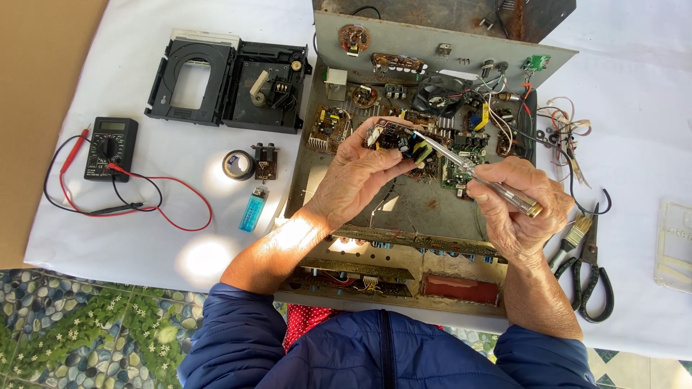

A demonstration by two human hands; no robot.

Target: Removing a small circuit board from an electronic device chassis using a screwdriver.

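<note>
We see a white-covered surface (649, 94) carrying an open grey metal electronics chassis (411, 198) at the centre. Above its middle, our left hand (360, 176) grips a small brown circuit board (396, 140). Our right hand (515, 205) closes around a clear-handled tester screwdriver (476, 173), tip touching that board. A black multimeter (110, 148) lies far left.

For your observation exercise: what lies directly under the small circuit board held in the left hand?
Under the small circuit board lie the open chassis and other mounted boards. The left hand covers part of them.
</note>
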